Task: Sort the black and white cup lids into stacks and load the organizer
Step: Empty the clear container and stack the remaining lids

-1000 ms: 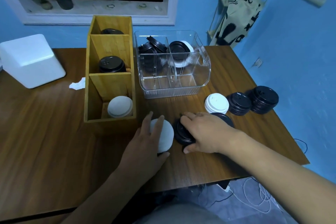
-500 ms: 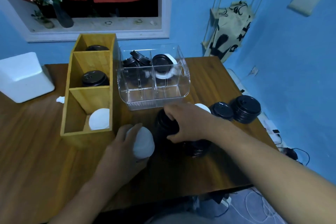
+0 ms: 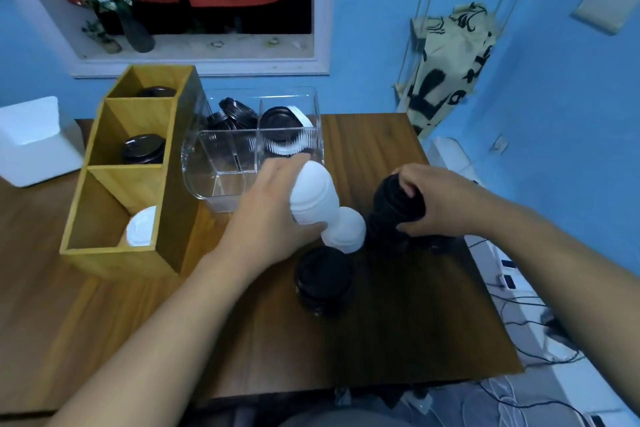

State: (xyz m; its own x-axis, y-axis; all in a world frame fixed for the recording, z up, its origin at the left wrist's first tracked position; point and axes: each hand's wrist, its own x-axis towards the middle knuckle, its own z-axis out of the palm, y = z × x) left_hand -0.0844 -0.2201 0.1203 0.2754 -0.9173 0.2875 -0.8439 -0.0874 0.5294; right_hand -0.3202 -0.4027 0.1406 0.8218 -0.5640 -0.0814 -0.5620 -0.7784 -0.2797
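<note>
Left-hand grip (image 3: 273,215) clamped round a tilted white lid stack (image 3: 313,194), right-hand grip (image 3: 440,204) clamped round a black lid stack (image 3: 391,204), both over the counter (image 3: 104,322), colours apart, probably for separate compartments of the wooden organizer (image 3: 114,248).

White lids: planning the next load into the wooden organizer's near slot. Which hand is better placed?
Probably left. The left hand holds a white stack and is nearer the organizer, whose near slot has a white lid; the right hand grips black lids.
</note>
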